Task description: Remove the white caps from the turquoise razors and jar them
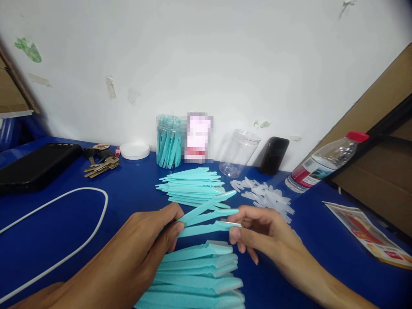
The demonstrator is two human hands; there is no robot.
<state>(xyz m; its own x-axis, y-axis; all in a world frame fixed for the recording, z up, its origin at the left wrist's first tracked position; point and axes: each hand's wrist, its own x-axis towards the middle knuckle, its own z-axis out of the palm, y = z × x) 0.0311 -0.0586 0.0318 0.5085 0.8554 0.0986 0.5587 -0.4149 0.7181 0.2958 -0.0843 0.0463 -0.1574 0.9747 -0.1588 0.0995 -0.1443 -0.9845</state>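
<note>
My left hand point(161, 229) is closed, thumb over fingers, on three fanned-out teal eyebrow razors point(199, 229). Their blade ends point right. At the blade tip of the lowest one, the thumb and index finger of my right hand point(257, 227) close in a pinch; its other fingers curl below. Beneath my hands lies a thick pile of teal razors point(199, 279) with pale covers over their blades. Farther back is another heap of razors point(193, 182). Small translucent blade caps point(267, 197) are scattered behind my right hand.
Along the wall stand a clear jar of razors point(169, 143), a tilted clear jar point(240, 154), a dark phone point(274, 155) and a blurred upright item. A water bottle point(325, 163) leans at right. Keys point(104, 166), a white lid point(134, 150), a black case point(38, 165) and a white cable point(104, 201) lie left.
</note>
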